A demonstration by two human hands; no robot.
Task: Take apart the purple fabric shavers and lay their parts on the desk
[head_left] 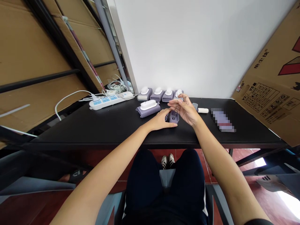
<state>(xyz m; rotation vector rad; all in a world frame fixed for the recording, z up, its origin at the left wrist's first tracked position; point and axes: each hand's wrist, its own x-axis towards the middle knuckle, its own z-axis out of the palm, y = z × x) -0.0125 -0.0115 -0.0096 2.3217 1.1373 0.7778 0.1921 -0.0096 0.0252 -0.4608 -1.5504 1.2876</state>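
Around the left side of a small purple case (174,117) on the black table (112,125), my left hand (161,120) is curved, its thumb at the near edge. My right hand (185,111) hovers over the case's right side with bent, spread fingers; whether it holds anything small cannot be made out. Just left of my hands lies a purple mesh piece (150,110) with a white oval part (148,104) on top. Behind, several purple blocks (156,95) topped with white pieces stand in a row by the wall.
A white power strip (107,100) with cables lies at the back left. Right of my hands are a white roller (202,110) and a pixelated flat object (222,120). A large cardboard box (272,78) leans at the right, and a white wall (187,47) rises behind.
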